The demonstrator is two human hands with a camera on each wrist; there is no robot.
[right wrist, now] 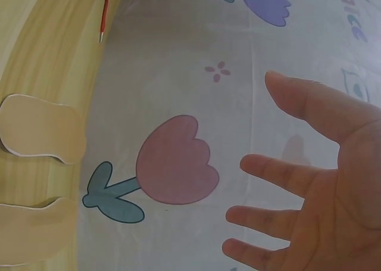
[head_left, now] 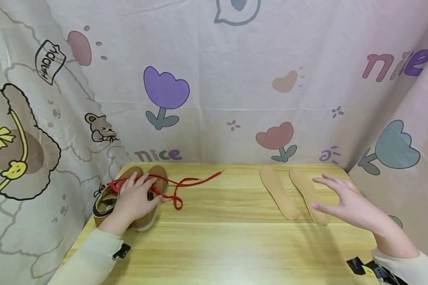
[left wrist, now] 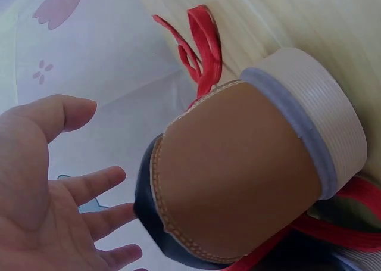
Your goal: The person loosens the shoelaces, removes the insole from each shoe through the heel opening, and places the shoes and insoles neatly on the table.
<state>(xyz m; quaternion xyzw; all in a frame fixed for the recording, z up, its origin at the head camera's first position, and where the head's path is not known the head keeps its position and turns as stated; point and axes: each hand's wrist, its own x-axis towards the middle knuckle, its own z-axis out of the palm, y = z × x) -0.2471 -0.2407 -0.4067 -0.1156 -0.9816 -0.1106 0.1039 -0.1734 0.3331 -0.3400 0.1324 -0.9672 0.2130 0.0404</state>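
Observation:
A pair of brown shoes stands side by side at the table's left: one shoe (head_left: 102,211) with its opening visible, the other shoe (head_left: 145,222) nearer the middle. My left hand (head_left: 135,200) is over them with fingers extended, covering part of both. In the left wrist view, a brown heel with a pale sole (left wrist: 232,170) is beside the spread fingers, which grip nothing. Red shoelaces (head_left: 214,176) trail right from the shoes. At the right, my right hand (head_left: 353,204) hovers open beside two tan insoles, the left insole (head_left: 279,194) and the right insole (head_left: 306,190), holding nothing.
The light wooden table (head_left: 214,245) ends at a patterned cloth (head_left: 214,87) hanging behind it and along both sides. A dark lace bow (head_left: 99,191) sticks out at the left shoe's outer side. Dark straps (head_left: 372,269) sit at the right wrist.

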